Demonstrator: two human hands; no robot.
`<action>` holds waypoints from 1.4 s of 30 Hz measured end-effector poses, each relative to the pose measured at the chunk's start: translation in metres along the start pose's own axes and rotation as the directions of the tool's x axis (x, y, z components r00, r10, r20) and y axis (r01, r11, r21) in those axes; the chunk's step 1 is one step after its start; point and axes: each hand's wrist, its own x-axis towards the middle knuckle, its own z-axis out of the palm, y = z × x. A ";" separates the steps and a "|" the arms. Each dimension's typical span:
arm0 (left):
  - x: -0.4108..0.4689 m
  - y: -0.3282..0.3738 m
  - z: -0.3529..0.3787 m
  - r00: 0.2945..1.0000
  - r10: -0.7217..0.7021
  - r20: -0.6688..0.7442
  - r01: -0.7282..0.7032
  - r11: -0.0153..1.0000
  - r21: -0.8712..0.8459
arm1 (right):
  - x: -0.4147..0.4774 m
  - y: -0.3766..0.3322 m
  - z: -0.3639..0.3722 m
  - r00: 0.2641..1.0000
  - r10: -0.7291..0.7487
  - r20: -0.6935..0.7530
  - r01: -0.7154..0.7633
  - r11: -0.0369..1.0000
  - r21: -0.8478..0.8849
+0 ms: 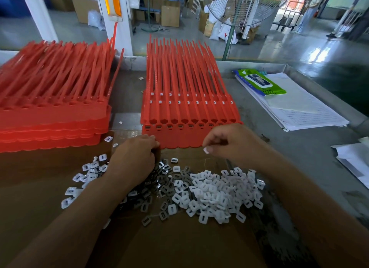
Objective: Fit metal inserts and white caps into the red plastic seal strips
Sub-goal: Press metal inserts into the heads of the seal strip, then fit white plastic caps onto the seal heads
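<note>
A sheet of joined red seal strips [187, 111] lies in front of me, tails pointing away, with metal inserts seated in the row of sockets along its near part. My left hand [137, 157] rests curled at the sheet's near left corner, above a heap of dark metal inserts [159, 187]. What its fingers hold is hidden. My right hand [229, 141] hovers over the sheet's near right edge and pinches a white cap [206, 150] in its fingertips. A pile of white caps [219, 195] lies below it on brown cardboard.
A tall stack of red strip sheets [52, 107] stands at the left. A green wipes pack [259, 81] lies on lined papers [299, 107] at the right. More paper [353, 157] lies at the far right. A standing fan [239, 7] is beyond the table.
</note>
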 end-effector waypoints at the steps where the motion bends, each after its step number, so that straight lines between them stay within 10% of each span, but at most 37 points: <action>1: 0.000 0.000 0.000 1.000 0.002 0.000 -0.002 1.000 0.003 | 0.005 -0.004 0.001 1.000 -0.003 -0.006 0.003 1.000 -0.002; 42: -0.003 0.002 -0.002 0.999 0.044 -0.013 -0.043 0.999 0.032 | 0.126 -0.048 0.080 0.987 0.077 -0.138 -0.080 0.997 -0.016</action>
